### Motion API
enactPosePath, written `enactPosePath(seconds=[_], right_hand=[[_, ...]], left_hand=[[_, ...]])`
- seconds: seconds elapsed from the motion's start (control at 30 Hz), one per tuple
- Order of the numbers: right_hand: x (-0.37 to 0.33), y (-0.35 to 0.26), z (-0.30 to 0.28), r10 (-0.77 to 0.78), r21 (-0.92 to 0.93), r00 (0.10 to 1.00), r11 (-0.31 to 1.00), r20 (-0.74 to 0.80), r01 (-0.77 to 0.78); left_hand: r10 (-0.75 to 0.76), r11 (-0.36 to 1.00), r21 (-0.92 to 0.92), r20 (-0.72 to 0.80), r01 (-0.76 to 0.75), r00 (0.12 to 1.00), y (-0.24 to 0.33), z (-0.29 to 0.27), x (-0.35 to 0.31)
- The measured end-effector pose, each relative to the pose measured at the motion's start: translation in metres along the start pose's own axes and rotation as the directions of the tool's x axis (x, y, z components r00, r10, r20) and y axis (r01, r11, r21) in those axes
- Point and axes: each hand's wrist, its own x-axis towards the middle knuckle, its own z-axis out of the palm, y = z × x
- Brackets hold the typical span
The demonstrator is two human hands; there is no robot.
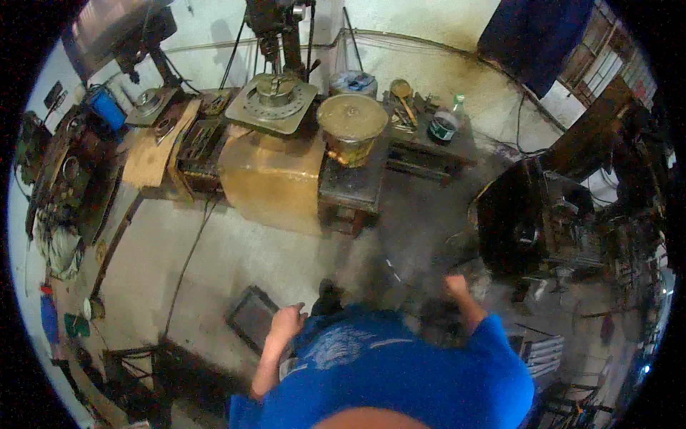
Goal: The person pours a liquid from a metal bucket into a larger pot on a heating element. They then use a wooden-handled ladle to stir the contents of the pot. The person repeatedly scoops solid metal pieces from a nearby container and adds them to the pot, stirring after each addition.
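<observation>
My left hand [288, 319] hangs low at my side, above the floor and beside a dark rectangular frame or tray [251, 319]. Its thumb stands apart from loosely bent fingers, and I see nothing in it. On the other side, my right hand [454, 287] is held out over the dark floor with its fingers curled in. No object shows in that hand, though the picture there is small and soft. Neither hand touches the bench or the machines ahead.
Ahead, a drilling machine's square table [271, 107] stands beside a lidded bucket [352, 127] on a dark bench [349, 187]. A dark bottle [442, 127] and a wooden-handled brush [406, 101] lie farther right. Dark machinery [529, 222] flanks my right; a cable [187, 266] crosses the floor.
</observation>
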Motion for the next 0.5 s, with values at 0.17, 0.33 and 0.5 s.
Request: enactPosePath(seconds=[0.17, 0.33, 0.5], right_hand=[[-0.023, -0.054, 0.015, 0.013, 0.202, 0.952, 0.976, 0.306, -0.078], [-0.074, -0.018, 0.186, 0.352, 0.187, 0.936, 0.917, 0.029, -0.351], [0.029, -0.102, 0.07, 0.533, 0.908, 0.821, 0.208, 0.207, -0.364]], left_hand=[[0.114, 0.988, 0.085, 0.158, -0.129, 0.981, 0.001, -0.049, 0.089], [0.483, 0.876, -0.068, 0.147, -0.478, 0.863, 0.04, -0.088, 0.232], [0.546, 0.837, 0.085, -0.044, -0.541, 0.837, 0.103, -0.198, 0.326]])
